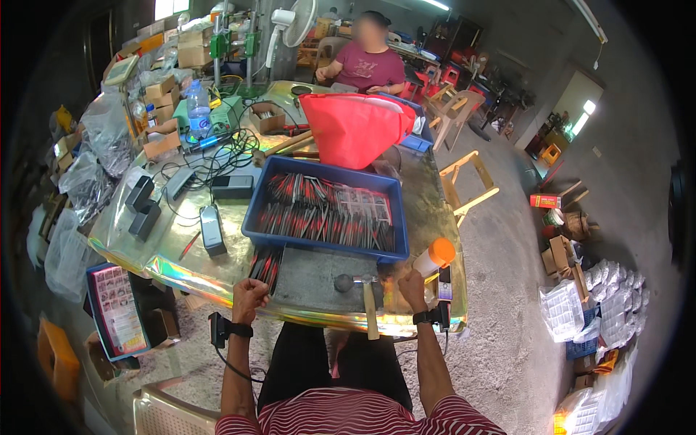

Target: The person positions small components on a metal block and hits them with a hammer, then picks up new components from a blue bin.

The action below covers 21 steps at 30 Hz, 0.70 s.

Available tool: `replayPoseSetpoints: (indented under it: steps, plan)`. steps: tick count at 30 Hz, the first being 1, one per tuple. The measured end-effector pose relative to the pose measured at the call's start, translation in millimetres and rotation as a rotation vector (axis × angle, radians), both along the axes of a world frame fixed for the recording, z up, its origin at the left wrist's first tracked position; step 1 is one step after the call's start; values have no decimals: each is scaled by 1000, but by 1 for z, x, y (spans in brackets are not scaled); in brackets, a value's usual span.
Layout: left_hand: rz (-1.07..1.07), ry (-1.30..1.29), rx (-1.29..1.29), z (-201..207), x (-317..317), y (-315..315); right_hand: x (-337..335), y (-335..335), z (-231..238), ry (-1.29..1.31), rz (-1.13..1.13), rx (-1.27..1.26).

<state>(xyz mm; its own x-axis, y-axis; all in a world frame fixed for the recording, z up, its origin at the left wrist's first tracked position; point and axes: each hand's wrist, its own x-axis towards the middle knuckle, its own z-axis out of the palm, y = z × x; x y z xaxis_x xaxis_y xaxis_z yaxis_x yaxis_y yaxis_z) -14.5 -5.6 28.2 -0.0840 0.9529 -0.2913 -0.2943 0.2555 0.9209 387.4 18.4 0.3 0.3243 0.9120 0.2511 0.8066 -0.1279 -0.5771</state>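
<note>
My left hand point(250, 293) is closed, fingertips pinched together, beside a row of thin black-and-red pieces point(265, 268) at the table's front edge. Whatever it may hold is too small to make out. My right hand point(412, 290) is curled like a fist just in front of a bottle with an orange lid point(440, 252); its grip is hidden. Between my hands lies a flat grey slab point(308, 274). A hammer point(370, 308) rests across the slab's right end, its handle over the table edge. Beyond the slab, a blue bin point(322, 249) holds many black-and-red pieces point(319, 219).
A red bag point(355, 130) stands behind the bin. Dark boxes point(232, 187), a grey device point(212, 230) and tangled cables lie left. Across the table sits a person point(362, 65). A wooden folding stool point(470, 187) is at right, a beige chair point(170, 409) near my left.
</note>
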Motion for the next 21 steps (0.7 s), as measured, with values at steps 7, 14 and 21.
replayPoseSetpoints:
  steps: [7,14,21]
  plan:
    - [24,-229,8,3,-4,-9,9,6,-30,256,10,140]
    - [-78,-463,50,-7,-8,-15,-3,-19,10,680,54,90]
    - [-45,-635,-3,-2,-11,-23,-22,-23,31,851,97,57]
